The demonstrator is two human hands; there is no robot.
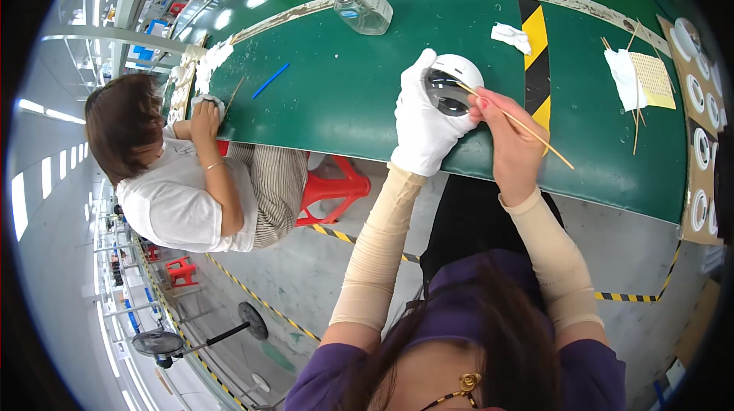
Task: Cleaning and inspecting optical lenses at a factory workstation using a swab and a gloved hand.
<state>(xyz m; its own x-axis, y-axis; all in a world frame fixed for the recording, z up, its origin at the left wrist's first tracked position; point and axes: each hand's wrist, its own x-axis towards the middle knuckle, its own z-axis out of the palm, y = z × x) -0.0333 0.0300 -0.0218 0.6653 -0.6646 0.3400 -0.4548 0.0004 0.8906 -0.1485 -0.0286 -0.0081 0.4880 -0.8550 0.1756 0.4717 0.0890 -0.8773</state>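
My left hand (427, 116), in a white glove, grips a round white housing (459, 67) with a dark, glossy front. Its fingers wrap the left side and underside of the housing, just above the table's near edge. Bare and pinched closed, my right hand (508, 136) holds a thin wooden stick (543, 140) like a pen. The stick's upper end reaches over the dark front of the housing; whether the tip touches it I cannot tell. Beige sleeves cover both my forearms.
A clear bottle (365, 9) stands on the green table (329, 97). A blue stick (271, 81) lies left. A crumpled white cloth (511, 38) sits by striped tape (538, 67). Rightward are a yellow pad (652, 81), thin sticks and a cardboard tray (699, 231) of white rings. A co-worker (183, 181) sits left.
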